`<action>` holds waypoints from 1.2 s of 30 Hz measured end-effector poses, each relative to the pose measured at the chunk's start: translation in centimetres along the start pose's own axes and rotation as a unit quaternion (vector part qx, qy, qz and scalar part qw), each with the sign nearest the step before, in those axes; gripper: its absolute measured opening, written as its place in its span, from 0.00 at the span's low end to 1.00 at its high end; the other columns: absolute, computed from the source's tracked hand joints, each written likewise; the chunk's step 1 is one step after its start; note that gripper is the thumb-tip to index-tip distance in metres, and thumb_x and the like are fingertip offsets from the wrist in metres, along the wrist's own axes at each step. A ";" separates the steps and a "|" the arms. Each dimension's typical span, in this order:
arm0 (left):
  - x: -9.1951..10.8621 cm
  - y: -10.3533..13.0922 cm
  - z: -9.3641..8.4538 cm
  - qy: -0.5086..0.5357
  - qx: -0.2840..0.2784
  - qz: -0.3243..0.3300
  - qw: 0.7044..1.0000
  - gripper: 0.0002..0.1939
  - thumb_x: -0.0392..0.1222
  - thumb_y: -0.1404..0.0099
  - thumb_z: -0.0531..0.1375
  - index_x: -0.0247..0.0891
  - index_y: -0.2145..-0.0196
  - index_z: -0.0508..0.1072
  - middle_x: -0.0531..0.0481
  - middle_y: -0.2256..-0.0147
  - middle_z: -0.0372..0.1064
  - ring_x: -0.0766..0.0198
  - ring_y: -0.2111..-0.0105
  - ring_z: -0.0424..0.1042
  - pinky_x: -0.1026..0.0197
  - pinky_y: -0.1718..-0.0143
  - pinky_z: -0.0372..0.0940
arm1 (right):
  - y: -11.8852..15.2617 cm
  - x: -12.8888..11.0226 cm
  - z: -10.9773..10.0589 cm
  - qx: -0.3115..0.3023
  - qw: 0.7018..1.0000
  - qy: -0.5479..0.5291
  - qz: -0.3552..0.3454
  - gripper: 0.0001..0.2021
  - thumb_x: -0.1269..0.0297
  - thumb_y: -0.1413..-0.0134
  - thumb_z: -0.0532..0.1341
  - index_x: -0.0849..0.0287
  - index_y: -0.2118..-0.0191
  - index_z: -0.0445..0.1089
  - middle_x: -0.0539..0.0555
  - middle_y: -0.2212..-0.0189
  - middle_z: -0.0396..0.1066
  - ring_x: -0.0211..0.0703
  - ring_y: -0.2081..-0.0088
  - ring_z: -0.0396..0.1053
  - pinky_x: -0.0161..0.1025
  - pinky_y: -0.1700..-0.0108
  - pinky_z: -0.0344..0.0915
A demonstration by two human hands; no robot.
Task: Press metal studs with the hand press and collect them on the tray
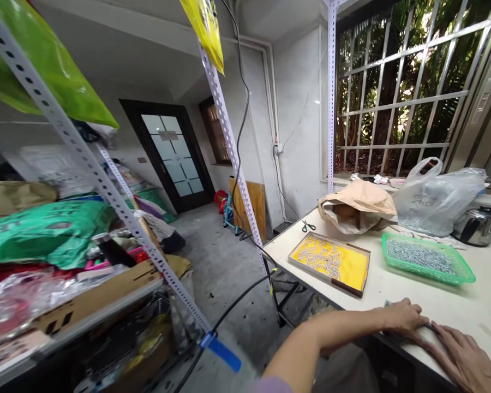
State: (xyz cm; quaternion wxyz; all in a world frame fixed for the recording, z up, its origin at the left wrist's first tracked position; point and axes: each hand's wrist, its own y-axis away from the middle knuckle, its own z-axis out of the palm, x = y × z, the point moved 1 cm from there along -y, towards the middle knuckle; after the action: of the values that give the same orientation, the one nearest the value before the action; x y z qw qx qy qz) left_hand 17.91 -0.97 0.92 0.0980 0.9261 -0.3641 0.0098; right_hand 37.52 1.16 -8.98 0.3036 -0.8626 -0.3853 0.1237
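At the near edge of the white table (pixel 433 295), my left hand (pixel 405 317) rests with its fingers curled together. Whatever lies in its fingers is hidden. Beside the left wrist, a small grey item (pixel 388 303) peeks out, too little of it showing to name. My right hand (pixel 468 352) lies close by with fingers stretched out over the tabletop, its fingertips near the left hand. Beyond the hands stand a shallow tray (pixel 362 295) lined in yellow, with many small pale metal pieces, and a green plastic basket (pixel 458 279) filled with small grey metal pieces.
Scissors (pixel 309 225), an open brown paper bag (pixel 364 199), a clear plastic bag (pixel 433 196) and a steel kettle (pixel 477 226) stand along the table's back. A black cable (pixel 245 292) crosses left of the table. Perforated shelf posts (pixel 229 131) and a loaded shelf (pixel 85 295) stand leftward.
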 end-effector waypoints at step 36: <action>2.4 2.1 4.4 0.052 0.183 -0.041 0.981 0.21 0.45 0.31 0.50 0.32 0.44 0.63 0.30 0.39 0.54 0.45 0.40 0.56 0.44 0.44 0.56 | -1.2 -2.7 -5.1 -0.116 0.991 0.028 0.063 0.27 0.44 0.41 0.49 0.56 0.47 0.68 0.60 0.55 0.72 0.52 0.56 0.69 0.44 0.61 0.68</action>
State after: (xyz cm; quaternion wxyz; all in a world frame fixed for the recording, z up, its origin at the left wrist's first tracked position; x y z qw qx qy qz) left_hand 18.02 -4.89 -2.78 -0.0543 0.9406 -0.3125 0.1209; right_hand 37.26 -2.34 -4.28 0.2038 -0.9176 -0.3333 0.0729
